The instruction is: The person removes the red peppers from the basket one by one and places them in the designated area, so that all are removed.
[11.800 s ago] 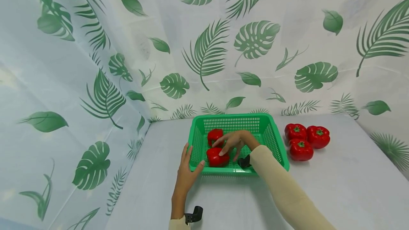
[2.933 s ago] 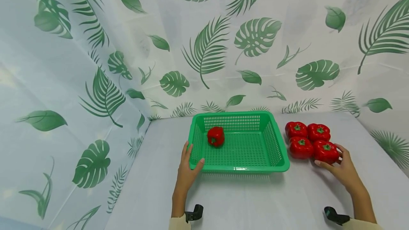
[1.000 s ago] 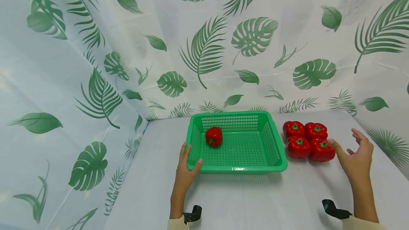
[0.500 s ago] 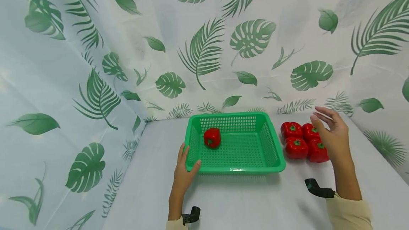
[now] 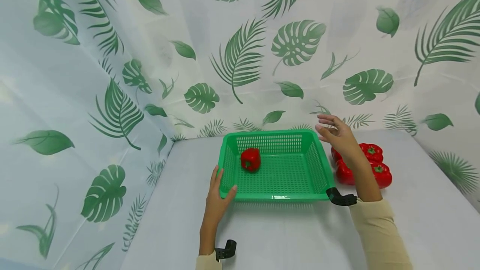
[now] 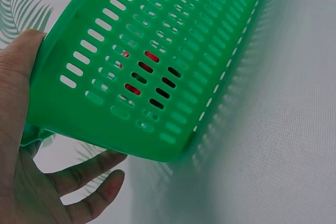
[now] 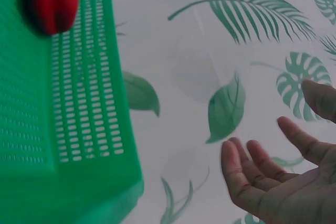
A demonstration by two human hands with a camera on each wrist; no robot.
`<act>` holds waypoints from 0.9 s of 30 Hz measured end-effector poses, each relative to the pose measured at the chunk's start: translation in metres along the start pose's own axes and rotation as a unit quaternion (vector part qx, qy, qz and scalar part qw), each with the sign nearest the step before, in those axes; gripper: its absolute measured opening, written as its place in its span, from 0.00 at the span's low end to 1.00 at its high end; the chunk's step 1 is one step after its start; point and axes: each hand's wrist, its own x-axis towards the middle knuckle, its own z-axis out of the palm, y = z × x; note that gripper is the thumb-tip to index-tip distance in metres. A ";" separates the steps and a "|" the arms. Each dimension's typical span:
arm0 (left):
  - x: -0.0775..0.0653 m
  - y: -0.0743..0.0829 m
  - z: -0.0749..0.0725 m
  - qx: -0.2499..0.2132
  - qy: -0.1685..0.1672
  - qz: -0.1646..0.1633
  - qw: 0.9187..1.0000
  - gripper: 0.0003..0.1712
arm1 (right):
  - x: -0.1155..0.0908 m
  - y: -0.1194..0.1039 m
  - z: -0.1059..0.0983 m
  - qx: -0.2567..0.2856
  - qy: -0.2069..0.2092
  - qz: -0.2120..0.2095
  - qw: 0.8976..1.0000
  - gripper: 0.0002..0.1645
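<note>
A green perforated plastic basket (image 5: pixel 277 198) stands on the table with one red bell pepper (image 5: pixel 250 160) inside, towards its left side. My left hand (image 5: pixel 217 203) rests at the basket's front left corner, thumb and fingers spread along the rim. In the left wrist view my left hand (image 6: pixel 31 171) touches the basket's corner (image 6: pixel 105 108), and red shows through its slots. My right hand (image 5: pixel 339 138) is raised in the air over the basket's right edge, fingers relaxed and holding nothing. Several red bell peppers (image 5: pixel 381 173) sit grouped right of the basket, partly hidden by my right forearm.
The white table (image 5: pixel 270 236) extends in front of and on both sides of the basket. A white curtain (image 5: pixel 225 20) printed with green leaves hangs behind and to the left. Each wrist wears a black camera mount (image 5: pixel 226 250).
One pepper left the basket and joined the group at right, where my right hand let it go. Since then my right hand has lifted and swept left to the basket's right edge. My left hand stays put.
</note>
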 end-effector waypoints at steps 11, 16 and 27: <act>-0.001 -0.002 0.001 0.004 0.002 -0.008 1.000 0.43 | 0.034 -0.005 0.043 0.000 -0.176 0.067 0.982 0.41; 0.000 -0.002 0.001 0.004 -0.001 -0.005 1.000 0.43 | 0.052 -0.003 0.063 0.003 -0.215 0.094 0.972 0.43; -0.001 0.001 -0.001 0.000 0.000 -0.004 1.000 0.43 | 0.084 0.012 0.102 0.010 -0.283 0.144 0.948 0.46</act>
